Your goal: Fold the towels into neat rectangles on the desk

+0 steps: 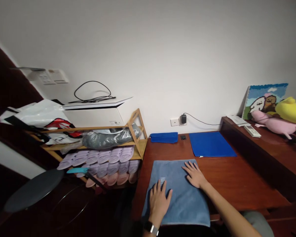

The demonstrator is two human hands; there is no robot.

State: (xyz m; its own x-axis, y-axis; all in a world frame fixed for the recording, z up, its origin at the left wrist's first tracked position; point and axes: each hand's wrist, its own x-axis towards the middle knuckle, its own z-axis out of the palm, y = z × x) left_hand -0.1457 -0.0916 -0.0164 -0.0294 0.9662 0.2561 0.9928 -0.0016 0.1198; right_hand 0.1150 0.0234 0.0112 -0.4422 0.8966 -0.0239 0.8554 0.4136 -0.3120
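A grey-blue towel (179, 204) lies spread nearly flat at the front left of the brown desk (224, 177), with small pale lettering toward its left side. My left hand (160, 200) rests on the towel's left part with fingers apart, close to the lettering. Near the towel's far right corner, my right hand (195, 175) lies flat with its fingers spread. Behind the towel, a bright blue cloth (212, 144) is laid out flat. A folded blue cloth (164, 137) sits by the wall at the desk's back left.
Left of the desk stands a wooden rack (138, 144) with lilac and pink slippers (115, 156), a white box (96, 117) and a bag on top. A dark stool (37, 191) is beside it. On the right ledge are a pink plush toy (273, 123) and a remote (252, 131).
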